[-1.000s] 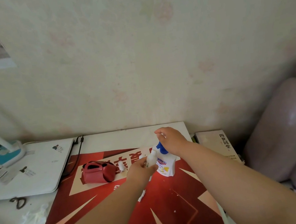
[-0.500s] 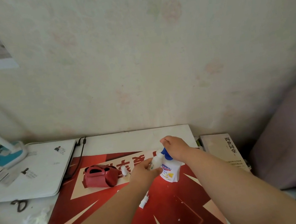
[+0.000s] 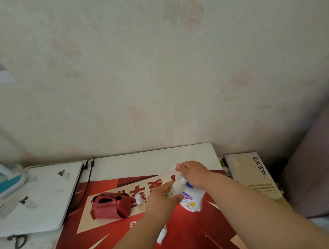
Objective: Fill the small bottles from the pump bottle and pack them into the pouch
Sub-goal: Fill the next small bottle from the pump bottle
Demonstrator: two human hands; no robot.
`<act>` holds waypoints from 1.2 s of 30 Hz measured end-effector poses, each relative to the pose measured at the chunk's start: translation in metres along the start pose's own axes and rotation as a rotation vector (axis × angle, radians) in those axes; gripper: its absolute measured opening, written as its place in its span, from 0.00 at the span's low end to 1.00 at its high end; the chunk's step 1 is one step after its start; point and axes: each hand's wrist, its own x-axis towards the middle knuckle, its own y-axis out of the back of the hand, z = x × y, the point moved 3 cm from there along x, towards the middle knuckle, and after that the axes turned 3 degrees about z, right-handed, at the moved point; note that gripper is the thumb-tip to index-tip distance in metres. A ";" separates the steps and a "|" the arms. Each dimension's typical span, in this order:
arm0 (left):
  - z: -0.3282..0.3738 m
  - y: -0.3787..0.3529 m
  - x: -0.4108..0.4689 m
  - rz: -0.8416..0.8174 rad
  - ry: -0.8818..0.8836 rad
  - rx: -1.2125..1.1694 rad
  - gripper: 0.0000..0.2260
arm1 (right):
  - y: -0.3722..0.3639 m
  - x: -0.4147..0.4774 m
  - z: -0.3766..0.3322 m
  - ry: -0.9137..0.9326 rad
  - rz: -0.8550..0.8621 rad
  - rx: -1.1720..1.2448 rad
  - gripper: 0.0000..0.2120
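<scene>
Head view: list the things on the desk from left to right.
scissors → red pouch → small bottle beside it → pump bottle → book

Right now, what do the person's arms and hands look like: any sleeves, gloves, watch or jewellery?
Both hands are bare: the left hand and right hand show no gloves, and no rings or bracelets can be made out. The forearms are bare too, with no sleeve, watch or band down to the bottom edge of the head view.
</scene>
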 end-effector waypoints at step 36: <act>-0.004 -0.008 0.008 0.017 0.012 -0.004 0.21 | -0.002 0.008 0.008 -0.112 -0.169 0.087 0.25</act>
